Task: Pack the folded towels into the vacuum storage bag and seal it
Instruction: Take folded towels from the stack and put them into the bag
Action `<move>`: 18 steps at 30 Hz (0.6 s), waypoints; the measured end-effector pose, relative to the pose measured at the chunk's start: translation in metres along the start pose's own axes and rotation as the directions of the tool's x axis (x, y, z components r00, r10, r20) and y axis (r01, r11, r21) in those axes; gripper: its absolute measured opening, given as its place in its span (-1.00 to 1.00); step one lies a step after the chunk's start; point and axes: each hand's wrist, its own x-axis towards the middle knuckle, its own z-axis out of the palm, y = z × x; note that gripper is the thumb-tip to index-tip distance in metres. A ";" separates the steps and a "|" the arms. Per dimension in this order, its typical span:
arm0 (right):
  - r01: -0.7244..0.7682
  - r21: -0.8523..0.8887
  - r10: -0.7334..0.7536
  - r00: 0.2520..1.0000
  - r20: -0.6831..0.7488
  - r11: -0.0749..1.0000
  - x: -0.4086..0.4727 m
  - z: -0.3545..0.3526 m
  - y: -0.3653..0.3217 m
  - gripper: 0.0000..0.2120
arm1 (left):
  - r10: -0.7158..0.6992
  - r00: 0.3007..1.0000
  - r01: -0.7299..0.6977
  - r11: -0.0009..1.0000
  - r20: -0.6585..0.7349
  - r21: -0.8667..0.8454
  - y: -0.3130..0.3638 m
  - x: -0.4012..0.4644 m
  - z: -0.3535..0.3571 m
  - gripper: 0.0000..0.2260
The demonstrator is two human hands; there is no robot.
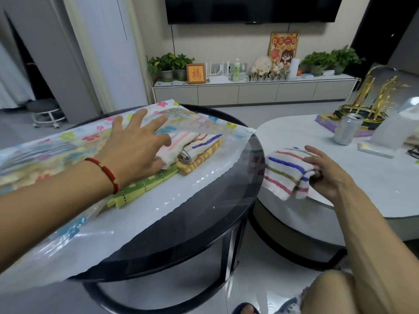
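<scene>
While several folded towels (192,150) sit inside the unsealed floral plastic vacuum bag (68,141), the spread left hand (136,143) lifts its flap; the right hand (326,175) grasps another striped folded towel (285,173), not yet packed.

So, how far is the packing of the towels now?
Partly done. Several folded towels already lie in the open mouth of the storage bag on the dark round table, where the left hand rests on them. In hand: the right hand holds one more striped towel, outside the bag. Left: put that towel in and seal the bag.
</scene>
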 end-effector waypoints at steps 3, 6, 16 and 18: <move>-0.034 0.006 0.033 0.994 0.106 0.999 -0.034 0.010 -0.012 -0.63 | -0.062 0.998 0.062 0.998 0.022 0.021 -0.018 -0.030 -0.003 -0.60; -0.026 -0.034 0.034 0.970 0.240 0.999 -0.067 0.028 -0.027 -0.64 | -0.121 0.991 0.116 0.990 0.060 0.077 -0.040 -0.054 -0.007 -0.54; -0.063 -0.365 0.344 0.510 0.788 0.929 -0.120 0.213 0.023 -0.65 | -0.195 0.974 0.171 0.966 0.115 0.193 -0.092 -0.079 -0.045 -0.23; -0.006 -0.387 0.350 0.440 0.827 0.922 -0.125 0.257 0.046 -0.65 | -0.203 0.973 0.183 0.968 0.107 0.173 -0.094 -0.076 -0.054 -0.22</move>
